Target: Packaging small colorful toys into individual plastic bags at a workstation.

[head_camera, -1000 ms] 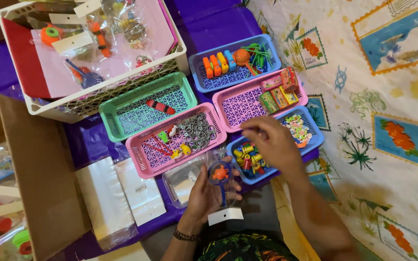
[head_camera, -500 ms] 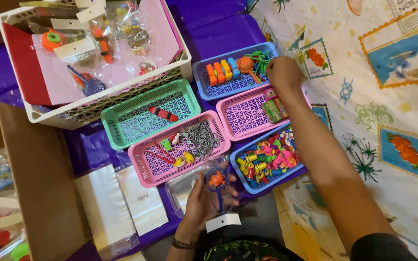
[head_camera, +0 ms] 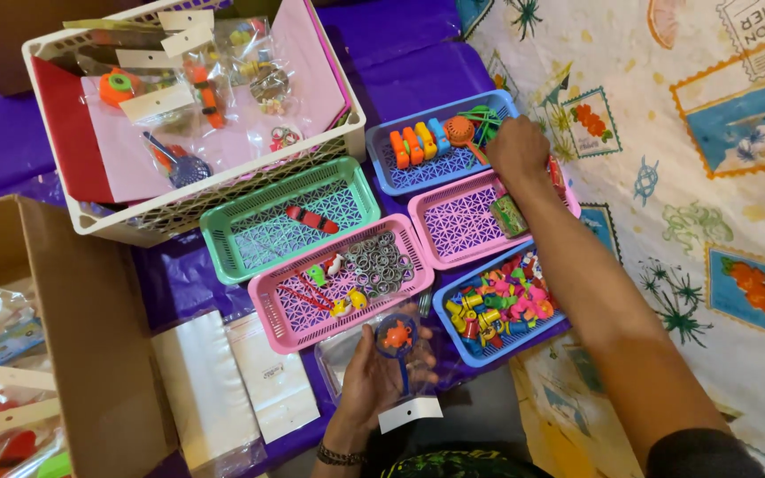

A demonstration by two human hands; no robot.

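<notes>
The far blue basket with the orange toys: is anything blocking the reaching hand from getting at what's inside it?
Nothing visible does. The right hand is already at the right end of the far blue basket, over its green stringy pieces. The basket is open-topped, and the orange toys lie uncovered. The left hand holds a clear bag with a toy, well clear.

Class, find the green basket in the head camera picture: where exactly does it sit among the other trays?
The green basket sits left of centre, in front of the big white basket, with a pink basket just below it and a blue basket to its upper right.
</notes>
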